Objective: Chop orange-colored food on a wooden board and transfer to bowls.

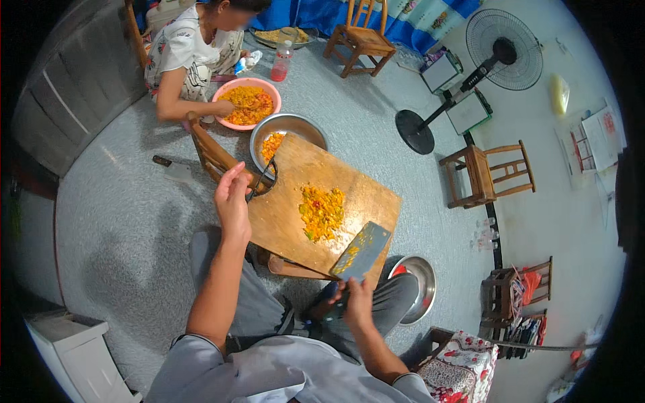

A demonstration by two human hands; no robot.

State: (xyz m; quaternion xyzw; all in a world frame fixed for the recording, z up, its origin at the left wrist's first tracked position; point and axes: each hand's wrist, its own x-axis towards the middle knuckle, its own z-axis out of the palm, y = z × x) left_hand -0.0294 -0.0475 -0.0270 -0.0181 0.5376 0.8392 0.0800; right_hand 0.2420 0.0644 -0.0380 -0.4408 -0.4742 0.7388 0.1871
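Note:
A wooden cutting board (282, 211) lies in front of me, propped on a wooden chair, with a pile of chopped orange-yellow peppers (321, 212) in its middle. My right hand (357, 305) grips the handle of a cleaver (364, 251), whose broad blade is over the board's near right corner. Bits of chopped pepper stick to that blade. My left hand (234, 201) is raised at the board's left edge, beside its black handle (261, 179), and holds nothing. The far corner of the board overhangs a steel basin (310, 122) with chopped peppers inside.
Opposite, a person (176, 65) reaches into a pink basin (277, 101) of chopped peppers. A second cleaver (176, 170) lies on the floor at left. Another steel basin (428, 279) stands by my right knee. A standing fan (415, 132) and a wooden chair (478, 176) are at right.

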